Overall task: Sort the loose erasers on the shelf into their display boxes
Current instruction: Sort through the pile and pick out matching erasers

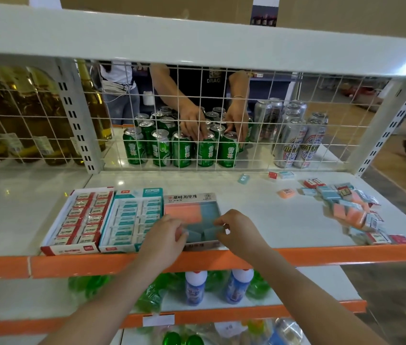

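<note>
Hands first: our left hand (165, 235) and right hand (239, 232) meet over the front of the rightmost display box (192, 199), the one with Korean lettering on its lid flap. Right fingers pinch a wrapped blue eraser (213, 231) at the box's front row; left fingers curl around another blue eraser (193, 235) just beside it. Inside, orange erasers (183, 212) fill the left rear, blue ones the right. Two more boxes sit touching to the left — a teal-and-white box (134, 215), then a red-and-white box (80, 215), both nearly full. Loose erasers (351, 207) lie heaped at the shelf's (259, 202) right end — a few strays near the wire grid (221, 120). Behind the grid, another person's hands (211, 120) rest on green cans (182, 150).
</note>
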Demonstrator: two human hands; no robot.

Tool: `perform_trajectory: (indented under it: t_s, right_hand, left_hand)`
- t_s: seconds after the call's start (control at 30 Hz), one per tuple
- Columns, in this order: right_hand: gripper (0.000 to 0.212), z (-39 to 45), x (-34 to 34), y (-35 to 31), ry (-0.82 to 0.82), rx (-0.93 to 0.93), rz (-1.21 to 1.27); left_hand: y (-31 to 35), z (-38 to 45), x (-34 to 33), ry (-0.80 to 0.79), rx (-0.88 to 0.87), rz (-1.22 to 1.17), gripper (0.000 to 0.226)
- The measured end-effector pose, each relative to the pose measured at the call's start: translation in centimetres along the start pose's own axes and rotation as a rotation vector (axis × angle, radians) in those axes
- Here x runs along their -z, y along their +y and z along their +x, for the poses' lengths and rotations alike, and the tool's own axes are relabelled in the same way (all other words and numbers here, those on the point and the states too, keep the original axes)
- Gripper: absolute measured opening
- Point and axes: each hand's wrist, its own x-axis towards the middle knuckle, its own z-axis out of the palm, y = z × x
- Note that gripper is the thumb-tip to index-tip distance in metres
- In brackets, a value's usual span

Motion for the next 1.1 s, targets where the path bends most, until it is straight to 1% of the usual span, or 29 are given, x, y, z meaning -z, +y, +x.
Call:
perform_trajectory:
  t_s: [0.07,0.17,0.27,0.4,0.53,0.6,0.9,1.1]
  right_hand:
    - [0.028,-0.1,0.1,0.1,-0.029,0.03,-0.033]
    - [0.034,-0.1,0.3,0.2,-0.083,0.076,-0.1]
    - [0.04,0.0,0.4,0.1,-0.119,0.11,-0.176]
    - [0.04,0.2,0.4,0.2,-0.143,0.167,-0.26]
    - [0.023,0.6,0.2,0.3,-0.151,0.217,-0.317]
    - [0.02,0.6,0.2,0.4,-0.153,0.222,-0.33]
    - [0.027,0.7,0.5,0.7,-0.139,0.251,-0.293]
    - [0.026,0.7,0.6,0.7,-0.146,0.259,-0.282]
  left_hand:
    - [-0.1,-0.3,0.2,-0.02,-0.05,0.048,0.031]
    - [0.0,-0.6,0.6,-0.048,-0.127,0.101,0.036]
    - [0.1,-0.6,0.8,-0.077,-0.162,0.146,0.042]
    - [0.1,-0.2,0.9,-0.15,-0.147,0.163,0.046]
    - [0.2,0.2,1.2,-0.184,-0.146,0.176,0.043]
    - [0.3,0.3,1.1,-0.185,-0.134,0.155,0.041]
    - [0.5,0.0,1.1,-0.176,-0.092,0.058,0.039]
    - [0.0,-0.4,1.3,-0.187,-0.102,0.094,0.043]
